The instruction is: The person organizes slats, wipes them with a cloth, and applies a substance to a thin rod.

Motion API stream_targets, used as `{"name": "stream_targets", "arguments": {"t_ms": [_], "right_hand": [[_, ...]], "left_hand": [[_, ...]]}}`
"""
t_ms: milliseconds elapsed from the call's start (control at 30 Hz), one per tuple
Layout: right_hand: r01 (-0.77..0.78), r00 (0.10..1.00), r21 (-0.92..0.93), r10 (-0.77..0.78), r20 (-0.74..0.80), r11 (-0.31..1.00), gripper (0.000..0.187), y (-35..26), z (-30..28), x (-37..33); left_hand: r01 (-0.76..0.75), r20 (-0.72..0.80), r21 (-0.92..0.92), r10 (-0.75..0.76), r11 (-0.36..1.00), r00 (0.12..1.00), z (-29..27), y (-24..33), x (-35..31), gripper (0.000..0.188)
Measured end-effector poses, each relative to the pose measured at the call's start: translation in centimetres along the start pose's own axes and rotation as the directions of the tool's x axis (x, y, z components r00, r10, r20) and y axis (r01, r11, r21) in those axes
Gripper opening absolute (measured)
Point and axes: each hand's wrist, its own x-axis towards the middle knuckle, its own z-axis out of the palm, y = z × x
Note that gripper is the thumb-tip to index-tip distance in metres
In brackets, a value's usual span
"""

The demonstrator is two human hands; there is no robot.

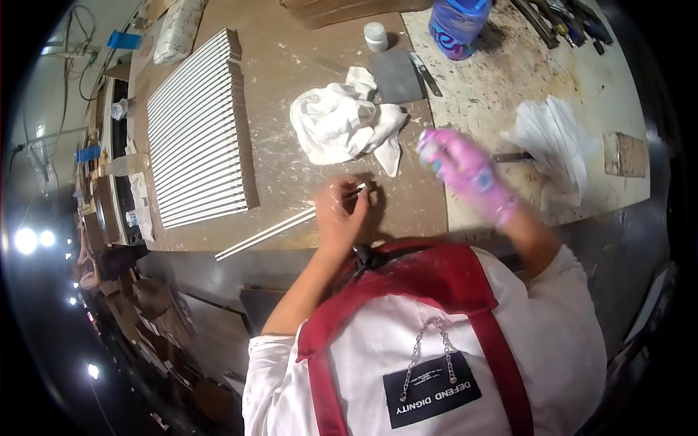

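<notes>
My bare left hand (342, 208) is closed around one end of a long thin white strip (273, 230), pinching near its tip. The strip slants down to the left, over the near edge of the table; a dark line runs along its length. My right hand (469, 178) wears a pink glove with blue and white smears. Motion blurs it, and whether its fingers hold the pale bit at their tips I cannot make out. Beyond both hands lies a crumpled white cloth (338, 123). At the left, many similar white strips (196, 134) lie side by side in a row.
Farther back are a dark grey flat pad (398, 76), a putty knife (426, 75), a white-lidded jar (376, 36) and a blue tub (458, 27). White crumpled paper (552, 142) and a stained block (624, 154) sit at the right. Tools (563, 25) lie at the far right.
</notes>
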Motion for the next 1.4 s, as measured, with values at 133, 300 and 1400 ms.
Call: {"name": "stream_targets", "arguments": {"t_ms": [133,300,1400], "right_hand": [[0.239,0.971,-0.386,-0.230,0.070,0.891,0.033,3.8,3.8,-2.6],[0.486,0.865,-0.377,-0.496,0.078,0.788,0.044,6.1,4.4,-3.2],[0.501,0.813,-0.342,-0.298,0.500,0.795,0.033,1.2,2.5,2.6]], "left_hand": [[0.087,0.078,-0.136,-0.077,0.987,0.994,-1.1,0.7,0.3,0.018],[-0.127,0.124,-0.041,0.131,0.991,0.984,-1.8,-0.2,0.5,0.008],[-0.184,0.080,0.127,0.175,0.975,0.981,-1.3,-0.4,0.3,0.007]]}}
